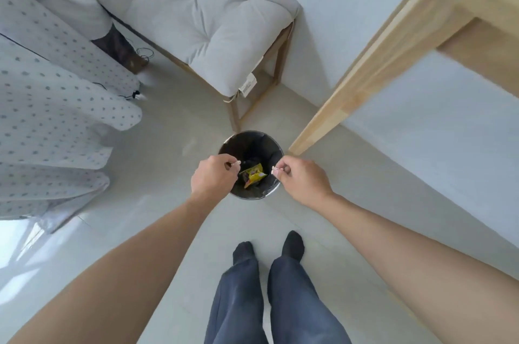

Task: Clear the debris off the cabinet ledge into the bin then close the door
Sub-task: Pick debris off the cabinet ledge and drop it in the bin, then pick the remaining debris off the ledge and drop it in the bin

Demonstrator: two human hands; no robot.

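A small round metal bin (254,138) with a dark liner stands on the floor in front of my feet. A yellow wrapper (254,173) lies inside it. My left hand (213,176) hovers over the bin's left rim, fingers pinched on a small pale scrap (235,164). My right hand (304,180) hovers over the right rim, pinching a small white crumpled scrap (275,169). The cabinet, its ledge and its door are out of view.
A wooden stool with a grey tufted cushion (196,15) stands behind the bin. A light wooden table leg (345,99) slants down to the bin's right. Dotted fabric (47,107) hangs at the left. My socked feet (266,251) stand on pale floor tiles.
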